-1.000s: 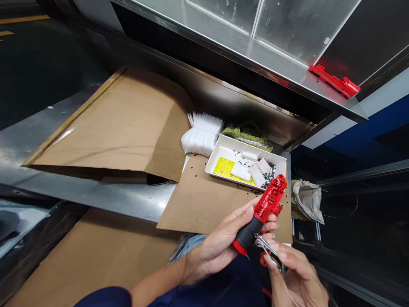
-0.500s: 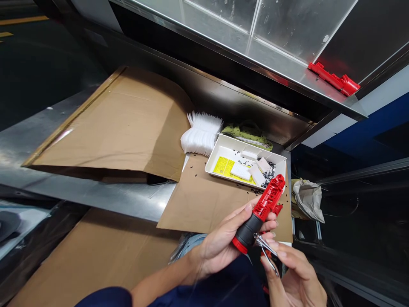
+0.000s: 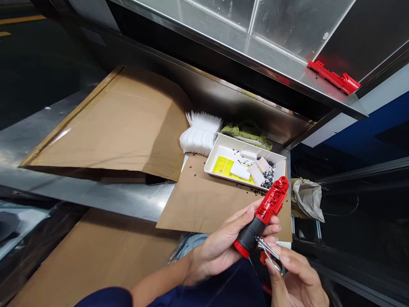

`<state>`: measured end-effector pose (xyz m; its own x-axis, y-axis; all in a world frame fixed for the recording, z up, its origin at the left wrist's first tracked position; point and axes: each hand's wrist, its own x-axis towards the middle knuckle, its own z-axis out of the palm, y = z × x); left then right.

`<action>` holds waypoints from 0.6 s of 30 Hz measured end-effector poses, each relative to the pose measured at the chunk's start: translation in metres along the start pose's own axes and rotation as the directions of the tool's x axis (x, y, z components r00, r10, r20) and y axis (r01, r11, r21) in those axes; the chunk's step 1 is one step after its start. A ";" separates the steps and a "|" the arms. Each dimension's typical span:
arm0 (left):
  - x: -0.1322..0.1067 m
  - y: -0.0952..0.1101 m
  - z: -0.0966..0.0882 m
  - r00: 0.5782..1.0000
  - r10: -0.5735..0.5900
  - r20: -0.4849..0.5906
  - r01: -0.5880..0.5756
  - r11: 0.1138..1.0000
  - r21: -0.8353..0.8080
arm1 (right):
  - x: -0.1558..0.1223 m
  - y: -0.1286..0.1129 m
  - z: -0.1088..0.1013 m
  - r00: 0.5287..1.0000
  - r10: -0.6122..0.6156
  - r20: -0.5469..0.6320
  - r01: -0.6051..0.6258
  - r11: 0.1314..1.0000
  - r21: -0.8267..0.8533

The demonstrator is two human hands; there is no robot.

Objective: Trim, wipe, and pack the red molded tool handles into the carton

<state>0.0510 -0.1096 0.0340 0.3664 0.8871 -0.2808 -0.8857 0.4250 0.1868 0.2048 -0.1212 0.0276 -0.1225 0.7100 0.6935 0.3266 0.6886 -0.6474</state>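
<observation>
My left hand (image 3: 220,247) is wrapped round a red and black plastic housing (image 3: 263,215), tilted with its red, ribbed end up and to the right. A red ring shows at the lower end of its black section. Between the thumb and fingers of my right hand (image 3: 297,273) is a silver nail clipper (image 3: 270,254). Its jaws meet the side of the black section, near the red ring; whether they grip any material is too small to tell. Below the housing, another red piece (image 3: 263,257) is partly hidden by my right hand.
Beyond my hands, a white tray (image 3: 209,167) holds pale blocks and many black bits on the cardboard (image 3: 188,204). White sheets (image 3: 200,134) and a green pouch (image 3: 247,135) stand behind. A large cardboard box (image 3: 111,128) lies left; a red part (image 3: 334,77) rests on the metal shelf.
The housing has shifted slightly to the right and turned a little in my left hand. My right hand and the clipper moved with it, the jaws staying at the black section.
</observation>
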 end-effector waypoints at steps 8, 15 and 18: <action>0.002 0.001 -0.003 1.000 -0.023 -0.015 0.022 0.999 -0.029 | 0.010 -0.006 0.001 0.998 0.033 -0.044 -0.034 0.999 -0.007; 0.005 0.001 -0.006 0.999 0.000 0.038 0.002 0.999 -0.047 | 0.007 0.001 0.006 1.000 -0.030 0.002 0.030 1.000 -0.003; 0.006 0.001 -0.006 0.999 0.020 0.042 -0.018 0.999 -0.036 | 0.003 0.003 0.005 0.999 -0.043 0.021 0.043 0.999 -0.012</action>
<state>0.0505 -0.1051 0.0274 0.3606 0.9021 -0.2370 -0.9020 0.4020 0.1574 0.2007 -0.1163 0.0267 -0.1558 0.6826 0.7140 0.3324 0.7169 -0.6129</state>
